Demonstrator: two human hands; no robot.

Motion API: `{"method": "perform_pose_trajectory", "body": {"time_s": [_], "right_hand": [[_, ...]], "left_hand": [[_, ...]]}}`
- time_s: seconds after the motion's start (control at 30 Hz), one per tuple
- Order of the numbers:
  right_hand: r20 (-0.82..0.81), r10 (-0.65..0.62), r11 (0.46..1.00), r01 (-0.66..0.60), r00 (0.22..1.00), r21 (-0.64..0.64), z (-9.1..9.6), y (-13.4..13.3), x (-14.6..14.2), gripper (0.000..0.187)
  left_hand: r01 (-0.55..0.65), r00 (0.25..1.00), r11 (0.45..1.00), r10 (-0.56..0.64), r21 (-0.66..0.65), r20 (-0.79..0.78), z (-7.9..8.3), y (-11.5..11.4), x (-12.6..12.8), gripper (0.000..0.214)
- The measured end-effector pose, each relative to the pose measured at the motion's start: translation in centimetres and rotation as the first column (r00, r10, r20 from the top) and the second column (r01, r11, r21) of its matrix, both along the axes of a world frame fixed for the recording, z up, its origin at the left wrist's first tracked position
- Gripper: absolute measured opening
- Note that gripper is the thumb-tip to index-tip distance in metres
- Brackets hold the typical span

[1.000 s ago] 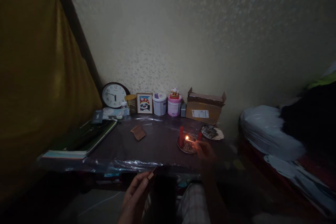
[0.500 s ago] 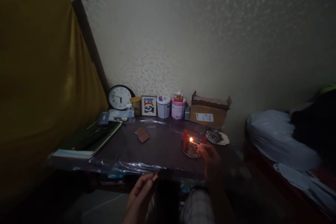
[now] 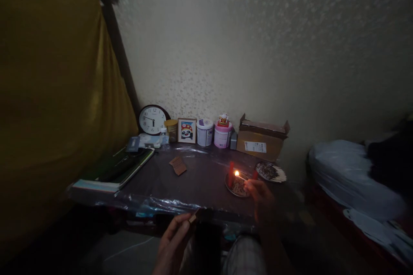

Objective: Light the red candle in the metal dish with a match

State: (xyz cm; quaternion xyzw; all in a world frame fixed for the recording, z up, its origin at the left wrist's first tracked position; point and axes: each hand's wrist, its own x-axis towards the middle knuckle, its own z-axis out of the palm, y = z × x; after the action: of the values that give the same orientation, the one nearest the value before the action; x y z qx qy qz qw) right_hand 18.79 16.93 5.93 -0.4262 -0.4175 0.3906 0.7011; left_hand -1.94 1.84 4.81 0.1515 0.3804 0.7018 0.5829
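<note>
Head view, left to right, places referenced to the small round metal dish (image 3: 238, 190) on the dark plastic-covered worktop (image 3: 193, 180). Far left of the dish: stacked books (image 3: 112, 174) and a round white wall clock (image 3: 152, 119). Below and left, off the worktop edge, the left hand (image 3: 172, 242) pinches a small matchbox (image 3: 193, 217). At the dish's left rim stands a short red candle (image 3: 231, 173). The lit wooden matchstick (image 3: 240, 176) lies with its long axis running right to left, flame end nearest the candle. The right hand (image 3: 262, 195), closed on the stick's tail, is the nearer hand. A brown cardboard box (image 3: 262, 142) sits behind.
</note>
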Motion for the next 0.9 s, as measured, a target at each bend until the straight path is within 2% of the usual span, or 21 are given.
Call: {"method": "perform_pose_trajectory", "body": {"time_s": [0.27,0.6,0.9], "right_hand": [[0.020,-0.012,1.000,0.013,1.000,-0.021,0.4,-0.1,0.2,0.021],[0.063,-0.067,0.997,0.068,0.996,-0.024,-0.2,0.9,0.3,0.027],[0.095,-0.089,0.995,0.093,0.991,-0.036,0.1,1.4,0.3,0.026]], "left_hand": [[-0.009,1.000,1.000,0.009,-0.013,-0.009,0.6,-0.6,0.2,0.028],[0.003,1.000,1.000,-0.004,-0.005,-0.028,0.3,-0.3,-0.2,0.029],[-0.002,1.000,0.999,0.002,-0.043,0.013,1.3,-0.4,0.2,0.033]]}}
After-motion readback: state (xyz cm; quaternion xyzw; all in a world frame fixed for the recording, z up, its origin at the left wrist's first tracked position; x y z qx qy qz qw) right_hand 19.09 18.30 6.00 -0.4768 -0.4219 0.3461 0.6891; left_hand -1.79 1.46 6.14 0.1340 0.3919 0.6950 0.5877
